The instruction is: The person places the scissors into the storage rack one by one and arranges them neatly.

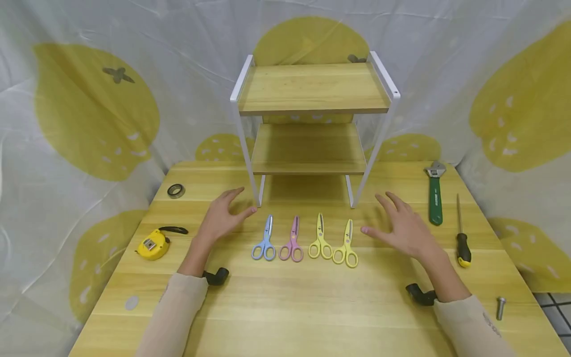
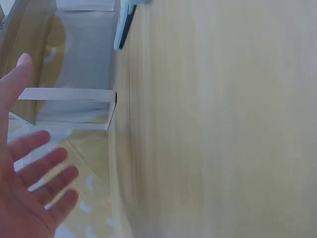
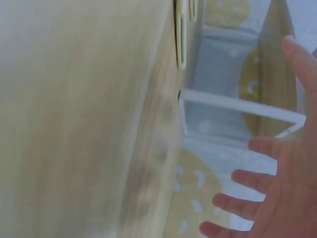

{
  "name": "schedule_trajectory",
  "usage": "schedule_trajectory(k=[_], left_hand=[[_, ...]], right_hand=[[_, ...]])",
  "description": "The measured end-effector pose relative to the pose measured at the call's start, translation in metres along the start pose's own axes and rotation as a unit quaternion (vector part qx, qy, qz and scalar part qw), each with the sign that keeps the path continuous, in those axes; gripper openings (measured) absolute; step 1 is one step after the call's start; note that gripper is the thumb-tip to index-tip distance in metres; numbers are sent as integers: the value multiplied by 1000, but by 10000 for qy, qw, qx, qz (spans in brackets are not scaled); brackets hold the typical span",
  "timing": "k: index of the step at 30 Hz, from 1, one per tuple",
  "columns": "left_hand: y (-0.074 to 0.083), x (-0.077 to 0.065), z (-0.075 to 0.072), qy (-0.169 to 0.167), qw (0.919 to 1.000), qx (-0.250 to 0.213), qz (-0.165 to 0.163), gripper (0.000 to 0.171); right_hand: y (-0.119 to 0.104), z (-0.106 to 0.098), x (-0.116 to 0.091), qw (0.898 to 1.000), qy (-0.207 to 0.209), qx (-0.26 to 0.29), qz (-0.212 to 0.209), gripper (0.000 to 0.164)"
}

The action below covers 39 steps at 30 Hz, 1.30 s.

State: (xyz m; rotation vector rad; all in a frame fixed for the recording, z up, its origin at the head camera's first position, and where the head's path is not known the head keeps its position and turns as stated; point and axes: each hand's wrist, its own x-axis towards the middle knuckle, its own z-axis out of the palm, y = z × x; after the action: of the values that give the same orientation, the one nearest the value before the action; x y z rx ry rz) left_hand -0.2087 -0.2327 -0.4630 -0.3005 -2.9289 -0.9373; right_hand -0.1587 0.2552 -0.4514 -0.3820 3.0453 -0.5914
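Note:
My left hand (image 1: 221,216) is held with spread fingers and nothing in it, left of a row of scissors. The row holds blue scissors (image 1: 266,240), pink scissors (image 1: 292,243) and two yellow pairs, the left yellow scissors (image 1: 320,239) and the right yellow scissors (image 1: 346,246), all with blades pointing away. To the right of the row, my right hand (image 1: 405,229) is likewise spread and holds nothing. In the left wrist view the left palm (image 2: 25,198) shows bare; in the right wrist view so does the right palm (image 3: 292,193).
Behind the scissors stands a wooden shelf (image 1: 312,91) with a white frame. On the left lie a tape roll (image 1: 176,191), a tape measure (image 1: 153,245) and a grey disc (image 1: 132,303). On the right are an adjustable wrench (image 1: 435,198), a screwdriver (image 1: 463,245) and a bolt (image 1: 500,308).

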Motion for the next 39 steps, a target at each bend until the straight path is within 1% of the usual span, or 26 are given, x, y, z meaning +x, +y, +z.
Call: schedule_trajectory(k=[3, 6, 8, 10, 14, 16, 20, 22, 24, 26, 29, 32, 35, 39], left_hand=[[1, 1, 3, 327, 9968, -712, 136, 78], [5, 3, 5, 588, 9871, -1482, 142, 70], [7, 5, 6, 711, 9791, -1903, 40, 65], [9, 7, 7, 748, 9727, -2194, -79, 62], [13, 13, 7, 708, 9626, -2599, -278, 58], [15, 16, 8, 693, 9580, -2766, -307, 56], [18, 22, 10, 761, 9447, -3183, -223, 50], [17, 25, 12, 813, 9388, -3343, -169, 47], [17, 26, 13, 865, 9354, -3426, -150, 47], [16, 27, 15, 841, 9351, -3438, -197, 48], [15, 28, 16, 746, 9390, -3343, -306, 50], [17, 29, 17, 659, 9409, -3296, -419, 51], [17, 30, 19, 659, 9380, -3374, -447, 50], [16, 32, 23, 659, 9307, -3570, -437, 47]], right_hand=[[-6, 6, -6, 9997, 14, 249, -68, 100], [-13, 13, -13, 9990, -74, 428, -101, 101], [-19, 18, -17, 9978, -151, 644, -86, 100], [-24, 23, -21, 9956, -217, 908, -81, 99], [-36, 34, -27, 9890, -237, 1456, -101, 94], [-40, 40, -28, 9861, -215, 1644, -129, 90], [-49, 50, -31, 9802, -228, 1962, -108, 81], [-52, 52, -32, 9787, -252, 2037, -76, 79], [-55, 54, -32, 9780, -256, 2071, 12, 80], [-55, 55, -32, 9779, -239, 2074, 108, 81], [-56, 55, -32, 9776, -266, 2068, 294, 81], [-56, 56, -32, 9781, -343, 2024, 348, 80], [-56, 57, -31, 9790, -373, 1965, 396, 75], [-56, 59, -32, 9802, -364, 1859, 571, 69]])
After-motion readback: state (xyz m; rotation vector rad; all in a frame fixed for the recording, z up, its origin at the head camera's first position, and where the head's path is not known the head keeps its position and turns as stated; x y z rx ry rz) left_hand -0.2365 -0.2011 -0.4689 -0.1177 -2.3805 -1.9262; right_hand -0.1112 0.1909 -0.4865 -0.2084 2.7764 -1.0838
